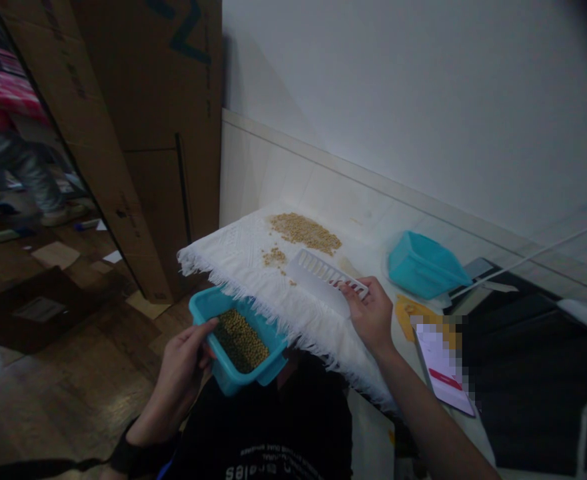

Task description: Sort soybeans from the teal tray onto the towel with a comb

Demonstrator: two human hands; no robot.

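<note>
My left hand (188,353) grips the rim of a turquoise plastic tub (240,383) just below the table's front edge, thumb over the rim. Dried soybeans (243,340) lie in the tub. In my right hand (370,310) is a white slotted plastic tray (313,277), tilted low over the white fringed cloth (218,250); the fingers close on its right end. Beyond the tray a wide heap of soybeans (303,230) is spread on the cloth. A smaller cluster of soybeans (274,256) lies nearer, left of the tray.
An empty turquoise container (423,263) stands on the table at the right. Nearby are a phone (443,377) with a lit screen, a yellow item (406,317) and a thin white cable (538,253). A tall cardboard box (158,133) rises at the left, against the white wall (398,87).
</note>
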